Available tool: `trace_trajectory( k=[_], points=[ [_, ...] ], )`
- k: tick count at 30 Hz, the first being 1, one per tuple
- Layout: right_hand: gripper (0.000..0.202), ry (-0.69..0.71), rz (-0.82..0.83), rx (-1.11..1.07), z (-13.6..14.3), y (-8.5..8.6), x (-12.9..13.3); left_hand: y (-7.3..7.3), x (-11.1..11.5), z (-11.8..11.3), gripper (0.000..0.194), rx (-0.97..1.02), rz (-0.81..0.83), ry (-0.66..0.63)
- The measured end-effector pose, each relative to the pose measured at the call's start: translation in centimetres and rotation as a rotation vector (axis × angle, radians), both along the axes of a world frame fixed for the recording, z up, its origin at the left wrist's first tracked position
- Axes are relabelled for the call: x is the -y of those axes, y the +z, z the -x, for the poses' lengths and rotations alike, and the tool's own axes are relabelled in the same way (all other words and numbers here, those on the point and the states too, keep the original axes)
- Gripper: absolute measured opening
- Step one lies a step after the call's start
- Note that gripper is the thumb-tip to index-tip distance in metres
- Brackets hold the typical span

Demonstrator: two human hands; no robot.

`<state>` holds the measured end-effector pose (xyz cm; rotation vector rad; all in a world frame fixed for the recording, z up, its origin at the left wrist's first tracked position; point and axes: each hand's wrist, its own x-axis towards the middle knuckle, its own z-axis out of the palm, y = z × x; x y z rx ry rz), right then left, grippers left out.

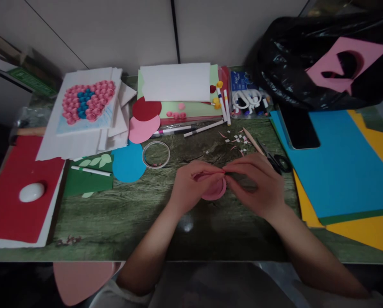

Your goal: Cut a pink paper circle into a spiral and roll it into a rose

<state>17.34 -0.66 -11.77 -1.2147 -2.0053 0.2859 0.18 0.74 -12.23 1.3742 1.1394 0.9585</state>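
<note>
A pink paper spiral [215, 190] hangs between my hands, just above the wooden table [146, 222]. My left hand [194, 184] pinches the paper at its upper edge, with the fingers partly covering it. Fingertips of my right hand [257, 184] meet those of the left at the paper's end, where a small bit of pink shows between them. Left of my hands lies a roll of clear tape [156, 167], beside a blue paper circle [129, 163]. Black-handled scissors [281, 163] and a pencil [252, 140] lie beyond my right hand.
At the back left, a picture with pink and blue paper roses [88, 102] rests on white sheets. A phone [302, 130] lies on blue paper [345, 171] at right. Behind stands a black plastic bag [284, 64]. A white oval object [31, 192] sits on red paper [21, 218].
</note>
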Motion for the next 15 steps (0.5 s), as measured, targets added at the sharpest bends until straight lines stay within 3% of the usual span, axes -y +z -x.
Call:
trace_trajectory(
  k=[9,15],
  points=[
    [0.017,-0.058,-0.006,-0.042,0.00,-0.38,0.01,0.41,0.19,-0.22,0.011,-0.172,-0.220,-0.045],
    [0.017,-0.075,-0.014,-0.050,-0.09,-0.40,-0.04,0.37,0.20,-0.31,0.015,-0.171,-0.271,-0.075]
  ],
)
